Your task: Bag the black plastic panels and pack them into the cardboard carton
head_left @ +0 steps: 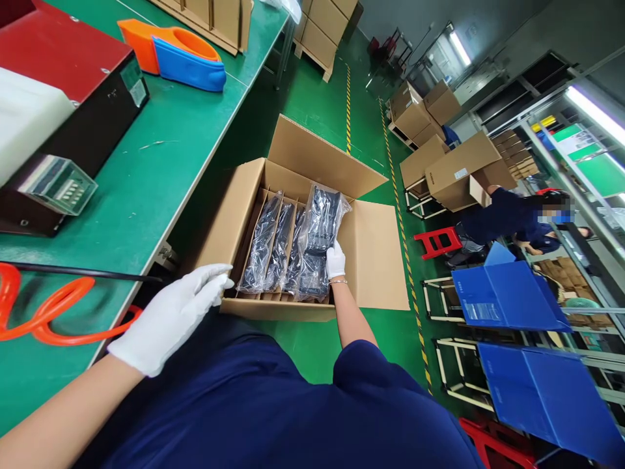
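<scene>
An open cardboard box (pixel 375 254) stands on the floor before me, its right and far flaps folded out. Cardboard dividers split its inside, and several black parts in clear plastic bags (pixel 261 251) stand in the slots. My right hand (pixel 335 260), in a white glove, grips the lower right edge of another bagged black part (pixel 322 221), which lies tilted over the box's right side. What the black parts are, I cannot make out. My left hand (pixel 170 319), also gloved, holds nothing; its fingers stretch out beside the box's near left corner.
The green workbench (pixel 180 150) on the left bears a red and black machine (pixel 92 58), an orange and blue tape dispenser (pixel 176 55) and a coiled orange hose (pixel 63 319). To the right, a co-worker (pixel 508 215) bends near cardboard boxes, blue bins (pixel 508 293) and a red stool (pixel 438 243).
</scene>
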The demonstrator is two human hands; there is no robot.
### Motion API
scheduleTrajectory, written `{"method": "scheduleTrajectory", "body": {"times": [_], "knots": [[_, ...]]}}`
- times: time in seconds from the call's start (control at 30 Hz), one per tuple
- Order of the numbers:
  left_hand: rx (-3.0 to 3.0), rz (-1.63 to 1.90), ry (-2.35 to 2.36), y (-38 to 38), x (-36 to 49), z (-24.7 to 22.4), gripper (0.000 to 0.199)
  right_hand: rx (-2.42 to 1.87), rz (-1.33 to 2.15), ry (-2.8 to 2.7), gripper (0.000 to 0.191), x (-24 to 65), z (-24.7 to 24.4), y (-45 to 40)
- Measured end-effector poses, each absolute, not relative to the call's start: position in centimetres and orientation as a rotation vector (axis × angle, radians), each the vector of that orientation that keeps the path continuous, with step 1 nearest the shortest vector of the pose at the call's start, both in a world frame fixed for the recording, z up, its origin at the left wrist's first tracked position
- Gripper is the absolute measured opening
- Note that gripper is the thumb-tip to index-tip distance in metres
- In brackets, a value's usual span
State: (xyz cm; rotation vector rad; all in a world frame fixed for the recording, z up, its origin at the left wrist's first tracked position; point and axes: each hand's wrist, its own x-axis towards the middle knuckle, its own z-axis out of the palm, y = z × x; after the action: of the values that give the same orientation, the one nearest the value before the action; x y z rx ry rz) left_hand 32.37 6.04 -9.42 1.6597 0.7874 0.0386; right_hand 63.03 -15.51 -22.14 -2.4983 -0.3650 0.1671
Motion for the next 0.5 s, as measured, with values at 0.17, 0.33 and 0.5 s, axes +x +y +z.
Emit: {"method": "scheduleTrajectory", "body": {"times": [0.17,0.33,0.5], "knots": [[1.674,0.053,0.782,6.05,32.28,-9.57,0.072,-2.577,0.19,-0.343,0.059,62.89,-21.64,-15.43],[1.684,0.054,0.767,6.05,32.27,-9.95,0.07,-2.66,0.203,-0.359,0.061,62.8,-21.33,-15.36],[1.711,0.063,0.774,6.06,32.3,-10.28,0.065,-2.785,0.21,-0.395,0.062,62.79,-21.27,-15.39]]}}
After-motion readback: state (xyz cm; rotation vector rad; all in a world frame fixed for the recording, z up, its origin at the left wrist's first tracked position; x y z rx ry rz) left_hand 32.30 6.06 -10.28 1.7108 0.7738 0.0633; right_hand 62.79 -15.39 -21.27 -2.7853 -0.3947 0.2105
